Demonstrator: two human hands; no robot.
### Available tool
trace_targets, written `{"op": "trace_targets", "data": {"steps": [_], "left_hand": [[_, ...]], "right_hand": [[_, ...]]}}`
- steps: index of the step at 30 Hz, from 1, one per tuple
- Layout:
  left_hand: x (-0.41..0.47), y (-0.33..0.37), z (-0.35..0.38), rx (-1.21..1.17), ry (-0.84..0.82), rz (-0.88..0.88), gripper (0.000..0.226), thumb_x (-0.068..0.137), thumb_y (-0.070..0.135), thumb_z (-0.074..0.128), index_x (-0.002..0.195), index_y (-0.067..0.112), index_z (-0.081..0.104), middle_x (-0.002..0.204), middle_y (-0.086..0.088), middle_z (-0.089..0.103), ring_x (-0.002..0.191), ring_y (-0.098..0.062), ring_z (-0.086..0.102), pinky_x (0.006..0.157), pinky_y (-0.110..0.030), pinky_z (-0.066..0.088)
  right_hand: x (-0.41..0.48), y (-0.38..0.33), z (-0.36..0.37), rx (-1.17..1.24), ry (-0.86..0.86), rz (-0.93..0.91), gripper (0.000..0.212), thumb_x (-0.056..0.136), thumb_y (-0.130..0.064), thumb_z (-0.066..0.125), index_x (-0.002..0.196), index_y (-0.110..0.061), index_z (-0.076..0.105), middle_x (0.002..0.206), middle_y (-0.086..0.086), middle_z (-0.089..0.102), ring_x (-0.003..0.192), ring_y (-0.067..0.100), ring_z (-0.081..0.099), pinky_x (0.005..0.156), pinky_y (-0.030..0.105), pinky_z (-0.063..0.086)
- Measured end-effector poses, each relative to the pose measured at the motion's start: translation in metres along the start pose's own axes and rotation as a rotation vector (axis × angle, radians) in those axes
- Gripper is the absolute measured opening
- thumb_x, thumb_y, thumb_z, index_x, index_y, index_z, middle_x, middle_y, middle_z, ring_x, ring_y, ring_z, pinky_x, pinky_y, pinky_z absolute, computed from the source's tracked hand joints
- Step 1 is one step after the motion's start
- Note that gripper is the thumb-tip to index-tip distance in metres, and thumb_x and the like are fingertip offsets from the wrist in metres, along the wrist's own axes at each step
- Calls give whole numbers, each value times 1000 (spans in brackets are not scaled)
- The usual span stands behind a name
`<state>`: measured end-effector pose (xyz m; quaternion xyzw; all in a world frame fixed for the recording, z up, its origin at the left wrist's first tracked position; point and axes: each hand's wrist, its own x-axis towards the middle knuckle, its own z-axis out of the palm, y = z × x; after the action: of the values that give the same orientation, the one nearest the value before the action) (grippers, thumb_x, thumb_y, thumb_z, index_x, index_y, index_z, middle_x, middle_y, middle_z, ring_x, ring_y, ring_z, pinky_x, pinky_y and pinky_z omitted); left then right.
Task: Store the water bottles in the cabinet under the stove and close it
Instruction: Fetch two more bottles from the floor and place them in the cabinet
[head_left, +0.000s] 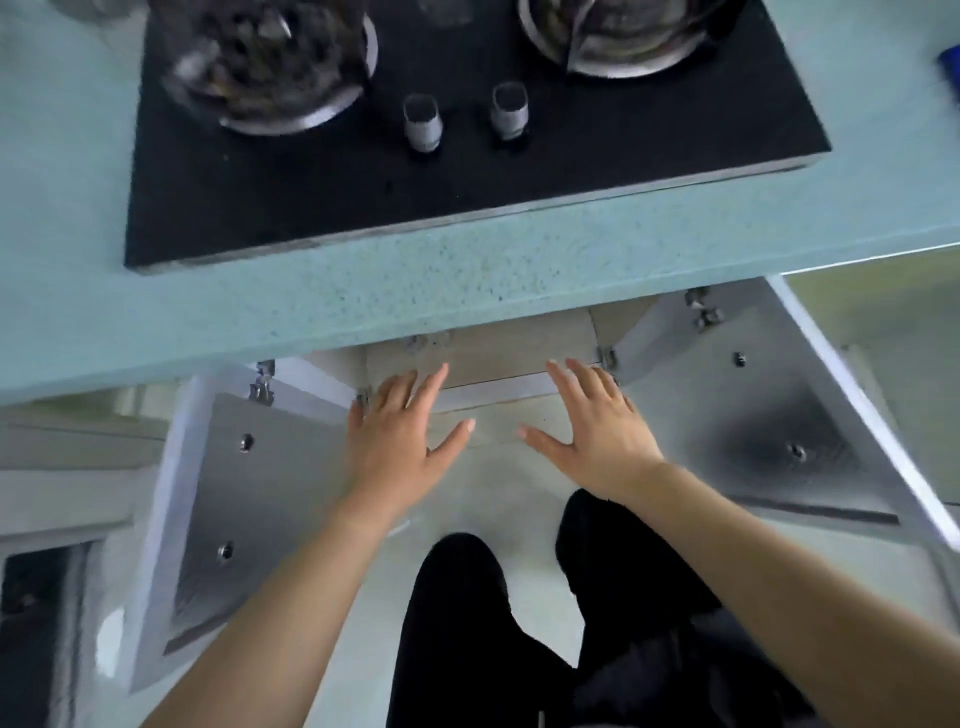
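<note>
dark trouser legs (457, 639) nearest | left hand (397, 436) and right hand (597, 431) apart, splayed, holding nothing, between both doors | left door (260, 483), right door (748, 415) swung open, one per hand | cabinet (498, 343) opening beyond fingertips | no water bottles visible

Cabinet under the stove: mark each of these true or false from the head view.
1. Both cabinet doors stand open. True: the left door and the right door swing outward.
2. The left hand holds a water bottle. False: it is empty, fingers spread.
3. The right hand is open. True.
4. Water bottles show on the countertop. False: none is in view.
5. The stove has two knobs. True.
6. Each hand grips a door edge. False: both reach between the doors toward the cabinet opening.
</note>
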<state>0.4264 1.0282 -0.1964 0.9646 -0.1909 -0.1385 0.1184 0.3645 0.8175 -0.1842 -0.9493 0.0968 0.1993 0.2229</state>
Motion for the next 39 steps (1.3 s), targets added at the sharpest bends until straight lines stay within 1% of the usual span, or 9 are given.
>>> {"op": "trace_targets", "data": {"steps": [3, 7, 10, 13, 18, 23, 28, 33, 39], "left_hand": [[-17, 19, -60, -26, 31, 81, 74, 80, 70, 20, 144, 33, 27, 144, -4, 42, 134, -24, 36, 104, -49, 31], [-28, 30, -111, -11, 92, 227, 72, 82, 69, 21, 143, 31, 28, 142, -4, 44, 134, -24, 36, 103, -52, 34], [-36, 35, -129, -19, 88, 341, 71, 81, 70, 22, 141, 32, 30, 142, -3, 44, 134, -24, 36, 100, -60, 34], [-45, 42, -132, 21, 63, 453, 72, 80, 71, 23, 141, 33, 31, 145, -2, 40, 137, -25, 31, 103, -63, 30], [-65, 76, -120, 42, -95, 674, 78, 77, 74, 17, 143, 35, 26, 152, 2, 31, 141, -21, 22, 109, -58, 21], [-91, 149, -107, 105, -188, 951, 78, 75, 74, 14, 144, 38, 21, 154, 5, 26, 143, -17, 16, 112, -57, 15], [-147, 224, -86, 93, -281, 1158, 81, 70, 75, 15, 143, 40, 22, 153, 8, 25, 143, -15, 14, 114, -56, 11], [-252, 302, -42, 125, -385, 1458, 80, 71, 75, 18, 142, 38, 28, 150, 5, 31, 141, -16, 20, 112, -56, 16], [-427, 376, 24, 180, -463, 1752, 79, 73, 74, 16, 143, 38, 26, 149, 3, 34, 141, -18, 23, 110, -56, 20]], "right_hand": [[-48, -21, -48, 58, 85, 18, 90, 77, -75, 33, 148, -23, 12, 154, 3, 19, 143, 23, 13, 114, 42, 21], [-93, -38, -81, 62, 226, 45, 94, 71, -81, 22, 147, -26, 11, 154, 2, 21, 142, 23, 18, 114, 44, 25], [-130, -48, -85, 129, 348, 151, 88, 76, -77, 31, 147, -28, 11, 154, 0, 21, 142, 22, 19, 113, 43, 29], [-173, -54, -74, 204, 469, 308, 82, 81, -70, 39, 147, -28, 14, 153, -2, 23, 140, 20, 21, 111, 37, 28], [-254, -57, -38, 310, 574, 602, 82, 81, -68, 40, 147, -27, 15, 153, -1, 23, 141, 19, 21, 111, 34, 25], [-343, -56, -2, 418, 669, 881, 80, 81, -67, 41, 147, -28, 16, 154, 0, 22, 142, 19, 17, 115, 43, 21], [-422, -54, 37, 529, 804, 1112, 80, 81, -67, 41, 147, -29, 16, 154, -1, 21, 142, 17, 16, 115, 46, 21], [-526, -56, 94, 619, 952, 1366, 81, 79, -69, 41, 146, -28, 18, 154, -2, 22, 142, 16, 16, 115, 47, 21], [-671, -59, 171, 671, 1035, 1601, 81, 81, -67, 41, 147, -25, 19, 154, -1, 22, 142, 15, 17, 115, 43, 22]]}}
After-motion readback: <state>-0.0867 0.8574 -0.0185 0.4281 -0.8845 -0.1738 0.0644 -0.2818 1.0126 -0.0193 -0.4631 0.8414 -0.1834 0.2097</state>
